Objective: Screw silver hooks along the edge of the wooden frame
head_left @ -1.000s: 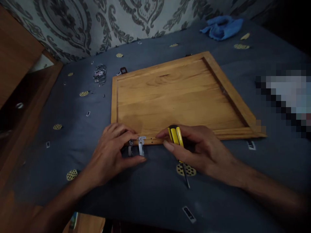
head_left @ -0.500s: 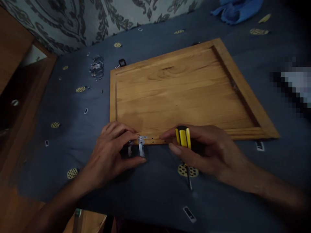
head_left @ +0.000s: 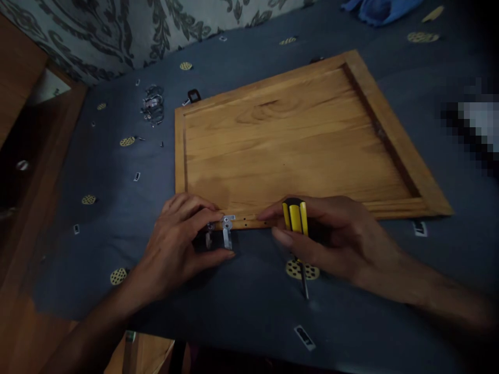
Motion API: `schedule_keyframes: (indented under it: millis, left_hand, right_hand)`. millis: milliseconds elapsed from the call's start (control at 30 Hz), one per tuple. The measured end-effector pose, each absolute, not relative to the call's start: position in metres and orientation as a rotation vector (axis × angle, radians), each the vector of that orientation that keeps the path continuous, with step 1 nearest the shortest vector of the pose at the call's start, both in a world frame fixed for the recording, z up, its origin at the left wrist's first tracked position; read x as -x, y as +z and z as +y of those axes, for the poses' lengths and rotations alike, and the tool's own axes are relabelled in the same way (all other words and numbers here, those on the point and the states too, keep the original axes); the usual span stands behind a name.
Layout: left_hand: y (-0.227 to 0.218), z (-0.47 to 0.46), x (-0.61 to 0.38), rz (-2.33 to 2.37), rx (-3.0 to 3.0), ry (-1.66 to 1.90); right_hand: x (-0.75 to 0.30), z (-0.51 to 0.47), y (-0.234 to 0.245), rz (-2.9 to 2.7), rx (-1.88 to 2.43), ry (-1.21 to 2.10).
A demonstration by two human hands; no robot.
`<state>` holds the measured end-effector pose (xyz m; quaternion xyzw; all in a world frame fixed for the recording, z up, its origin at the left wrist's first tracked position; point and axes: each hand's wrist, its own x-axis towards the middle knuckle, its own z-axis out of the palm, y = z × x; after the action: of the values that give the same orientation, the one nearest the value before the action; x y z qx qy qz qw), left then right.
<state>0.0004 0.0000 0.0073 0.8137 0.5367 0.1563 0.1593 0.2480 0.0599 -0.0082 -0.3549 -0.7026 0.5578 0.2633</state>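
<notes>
A framed wooden panel (head_left: 273,140), like a cabinet door, lies flat on the dark blue patterned cloth. At its near edge sits a metal hinge (head_left: 227,232), its arm jutting out past the wood. My left hand (head_left: 175,244) grips this hinge, fingers on the panel's edge and thumb against the hinge arm. Right of the hinge, several small dark holes show in the frame. My right hand (head_left: 331,239) holds a screwdriver (head_left: 295,218) by its yellow and black handle, shaft pointing down toward me. Its index fingertip rests near the holes.
A pile of metal hinges (head_left: 153,105) lies at the back left, with a small screw (head_left: 161,144) nearby. A blue cloth (head_left: 384,10) is bunched at the back right. Wooden furniture (head_left: 39,182) stands along the left, and a patterned wall or curtain (head_left: 117,31) behind.
The whole view has shifted slightly, with the panel a little higher in the picture. Both hands keep nearly the same pose, with hinge and screwdriver still in them.
</notes>
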Motion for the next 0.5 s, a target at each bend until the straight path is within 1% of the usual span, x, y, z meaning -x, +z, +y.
schedule_keyframes:
  millis: [100, 300, 500]
  left_hand:
    - [0.0078, 0.0002, -0.0008, 1.529, -2.331, 0.434]
    - [0.0110, 0.0004, -0.0019, 1.520, -2.320, 0.412]
    - [0.0104, 0.0004, -0.0015, 1.526, -2.322, 0.412]
  right_hand:
    - [-0.2494, 0.0588, -0.0098, -1.902, 0.940, 1.490]
    - [-0.2513, 0.0589, -0.0169, -1.933, 0.854, 1.349]
    - [-0.2517, 0.0600, -0.0177, -1.980, 0.815, 1.328]
